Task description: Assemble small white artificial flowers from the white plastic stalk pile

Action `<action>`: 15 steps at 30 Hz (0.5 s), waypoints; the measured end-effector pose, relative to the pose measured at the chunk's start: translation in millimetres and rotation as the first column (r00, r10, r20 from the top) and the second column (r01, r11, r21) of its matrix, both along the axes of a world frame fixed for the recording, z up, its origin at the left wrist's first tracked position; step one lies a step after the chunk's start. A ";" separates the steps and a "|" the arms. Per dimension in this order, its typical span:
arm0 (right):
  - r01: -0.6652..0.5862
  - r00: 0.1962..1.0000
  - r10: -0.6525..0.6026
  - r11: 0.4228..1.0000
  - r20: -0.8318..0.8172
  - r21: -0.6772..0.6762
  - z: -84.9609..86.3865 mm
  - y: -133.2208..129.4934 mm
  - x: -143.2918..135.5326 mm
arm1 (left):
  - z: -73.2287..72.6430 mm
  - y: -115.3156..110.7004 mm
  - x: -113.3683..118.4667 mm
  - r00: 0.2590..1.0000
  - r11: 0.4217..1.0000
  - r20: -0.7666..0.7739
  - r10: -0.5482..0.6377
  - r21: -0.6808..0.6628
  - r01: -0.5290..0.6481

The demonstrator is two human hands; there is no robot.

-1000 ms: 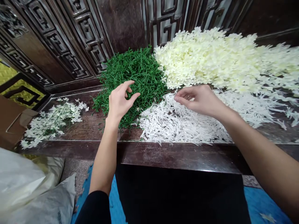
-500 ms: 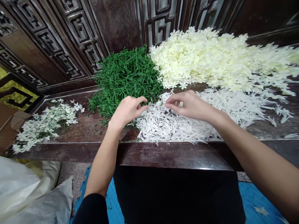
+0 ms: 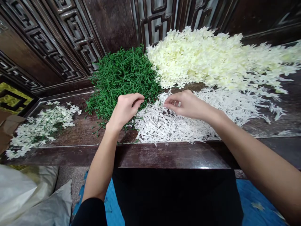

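No readable text, labels, brands or numbers in view. The carved wooden screen [image 3: 77, 34] carries only geometric fretwork, no characters as far as I can tell. The grey bags [image 3: 35, 201] at lower left show no print on the visible faces.

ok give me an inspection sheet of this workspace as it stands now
surface: dark wooden table, glossy front edge, mostly covered by piles
job's things: green stem pile at the back; white spiky pieces in front; cream flower pile at back right
clutter: assembled flower sprigs lying at the left end
hands: left hand pinched at the edge of the green stem pile; right hand pinched over the white spiky pieces; what either pinches is too small to tell
cables: nothing seen
surroundings: carved wooden screen behind; pale bags on the floor at left; blue cloth below
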State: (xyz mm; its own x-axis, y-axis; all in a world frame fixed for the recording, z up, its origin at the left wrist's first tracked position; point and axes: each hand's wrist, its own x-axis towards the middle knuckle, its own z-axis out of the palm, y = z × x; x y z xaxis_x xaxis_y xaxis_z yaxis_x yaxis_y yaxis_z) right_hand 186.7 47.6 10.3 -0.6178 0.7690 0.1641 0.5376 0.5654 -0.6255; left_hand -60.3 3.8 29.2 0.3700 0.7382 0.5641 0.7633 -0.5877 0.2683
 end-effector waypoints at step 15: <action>0.483 0.873 -0.470 0.871 -0.130 0.094 2.1 23.2 27.9 | -4.2 6.1 15.8 0.827 0.793 0.518 -0.218 0.588 -0.158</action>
State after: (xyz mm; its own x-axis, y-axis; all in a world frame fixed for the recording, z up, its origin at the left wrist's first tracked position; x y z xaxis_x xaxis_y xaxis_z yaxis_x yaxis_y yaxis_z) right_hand 214.6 70.8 12.3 -0.1570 0.9363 0.3142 0.6992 0.3301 -0.6341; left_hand -44.5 9.9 25.1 -0.1149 0.1843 0.9761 0.5799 -0.7854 0.2165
